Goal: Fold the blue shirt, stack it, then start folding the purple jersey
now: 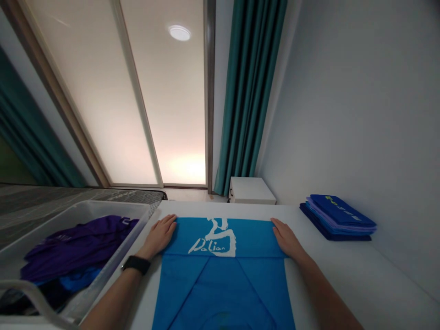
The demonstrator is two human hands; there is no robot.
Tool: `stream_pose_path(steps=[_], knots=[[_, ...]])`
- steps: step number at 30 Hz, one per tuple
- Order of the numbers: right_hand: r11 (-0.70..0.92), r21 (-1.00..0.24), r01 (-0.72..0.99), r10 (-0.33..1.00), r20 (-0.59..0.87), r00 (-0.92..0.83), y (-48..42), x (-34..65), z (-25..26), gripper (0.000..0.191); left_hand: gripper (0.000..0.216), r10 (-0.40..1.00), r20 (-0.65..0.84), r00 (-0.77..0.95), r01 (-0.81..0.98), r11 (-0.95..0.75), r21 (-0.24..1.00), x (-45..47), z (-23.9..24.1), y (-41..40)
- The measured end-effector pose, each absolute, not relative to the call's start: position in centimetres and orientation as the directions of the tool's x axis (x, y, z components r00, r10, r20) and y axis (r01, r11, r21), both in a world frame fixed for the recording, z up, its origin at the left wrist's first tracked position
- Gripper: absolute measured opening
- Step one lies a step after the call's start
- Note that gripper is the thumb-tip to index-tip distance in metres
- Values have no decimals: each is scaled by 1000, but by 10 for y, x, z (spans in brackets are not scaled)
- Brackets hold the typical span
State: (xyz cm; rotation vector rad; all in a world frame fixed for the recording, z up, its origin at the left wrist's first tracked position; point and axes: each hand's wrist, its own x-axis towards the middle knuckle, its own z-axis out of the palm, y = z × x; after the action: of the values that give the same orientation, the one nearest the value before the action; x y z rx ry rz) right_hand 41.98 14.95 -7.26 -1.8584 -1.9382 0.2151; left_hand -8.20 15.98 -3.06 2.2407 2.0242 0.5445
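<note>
Right now a big blue cloth (223, 275) lies flat on the white tabletop (343, 275), in the middle, with its top side just short of the far edge. It runs down past the bottom of the view. White writing (232, 245) on it says "Dalian", with a big white shape around and above the word. A straight line goes across the cloth, and two slanting lines spread out below it. The left hand (163, 233) touches the cloth's far left corner, and the right hand (284, 238) touches its far right corner. Both hands have their fingers stretched out and close together; I cannot tell if they pinch the cloth. A black watch (136, 264) is on the left wrist. By the left edge of the tabletop is a see-through tub (103, 210) with purple cloth (82, 247) and some bright blue cloth (80, 279) inside. Near the far right corner sits a neat pile of folded clothes (338, 220), blue and light purple, well apart from the right hand.
</note>
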Motion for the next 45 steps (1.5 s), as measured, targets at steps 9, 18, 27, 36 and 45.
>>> stream_pose_path(steps=[9,18,27,36,45], knots=[[187,-553,812,954,300,-16,159,436,-70,47,49,936,351,18,886,-178,429,-98,-31,173],[186,-593,783,944,329,25,158,431,-68,44,48,941,339,7,846,-186,500,-99,-27,174],[188,-544,817,945,328,1,152,425,-67,45,40,946,323,16,803,-205,560,-97,-23,171],[2,-353,935,994,106,38,161,416,-45,37,38,960,278,-26,881,-109,460,-90,-14,171],[-16,-484,875,998,-65,-17,183,414,-13,16,37,989,116,88,973,-110,203,-77,6,185]])
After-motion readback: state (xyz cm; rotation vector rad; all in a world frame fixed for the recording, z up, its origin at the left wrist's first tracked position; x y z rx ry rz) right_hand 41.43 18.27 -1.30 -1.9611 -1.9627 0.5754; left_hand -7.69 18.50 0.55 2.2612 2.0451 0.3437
